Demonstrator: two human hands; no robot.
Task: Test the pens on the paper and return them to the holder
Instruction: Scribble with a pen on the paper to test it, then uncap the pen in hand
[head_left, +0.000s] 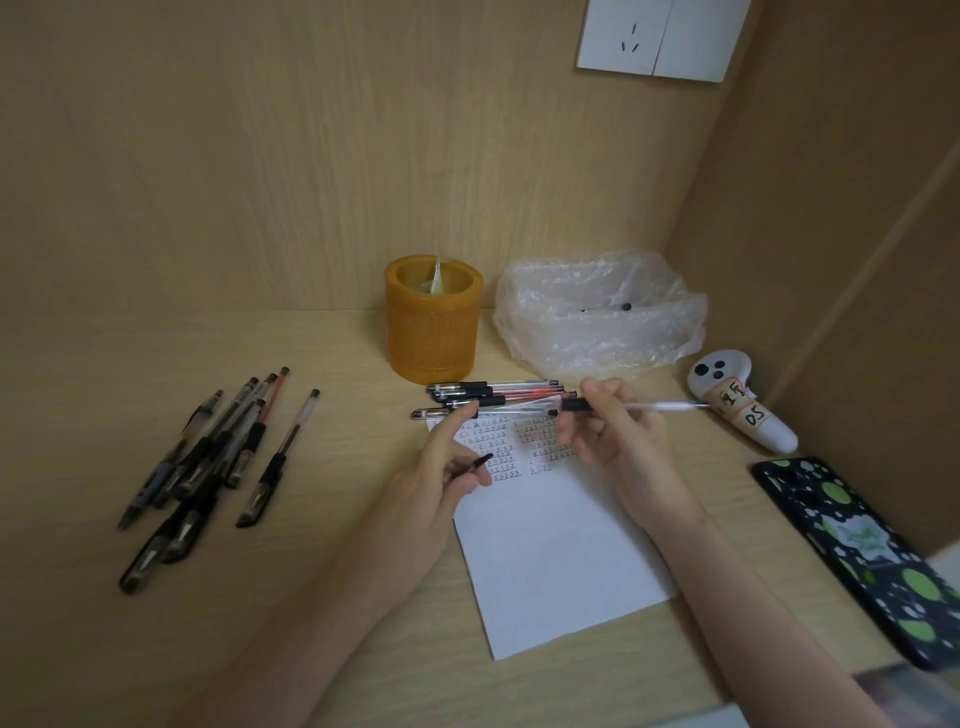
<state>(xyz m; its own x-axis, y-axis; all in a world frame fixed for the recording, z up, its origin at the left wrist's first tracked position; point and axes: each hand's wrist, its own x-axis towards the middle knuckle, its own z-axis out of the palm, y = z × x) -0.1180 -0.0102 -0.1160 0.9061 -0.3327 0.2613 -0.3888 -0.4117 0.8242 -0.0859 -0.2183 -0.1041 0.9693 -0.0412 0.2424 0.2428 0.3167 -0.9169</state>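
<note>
Pen (639, 407) held crosswise in the right hand (618, 441), long axis running left to right, black grip end toward the left hand (441, 478), clear barrel sticking out past the right fingers toward the controller (737, 400). Right fingers pinched on the pen near its grip. Left fingers curled together on a small dark piece, probably the pen's cap (480, 461), though too small to be certain; index finger stretched out toward the pen's tip. Cap and tip near, not yet touching, facing each other across the gap between the hands. Judged: either just uncapped for a test or about to be capped; cannot tell which. Directly below both hands, paper (561, 551), its far part already filled with rows of small marks, near part blank. Just beyond the fingertips, a row of pens (493, 397) lying sideways at the paper's far edge. Further beyond, the orange holder (434, 332), upright, no pens visible in it, nearer the left hand. Well off to the left, a loose pile of pens (208, 457). Beyond the right hand, a crumpled plastic bag (597, 317); to its right, a phone (857, 545). All on a pale wooden desk (311, 571), boxed in by wood panels behind and at right, with a wall socket (660, 39) high up.
</note>
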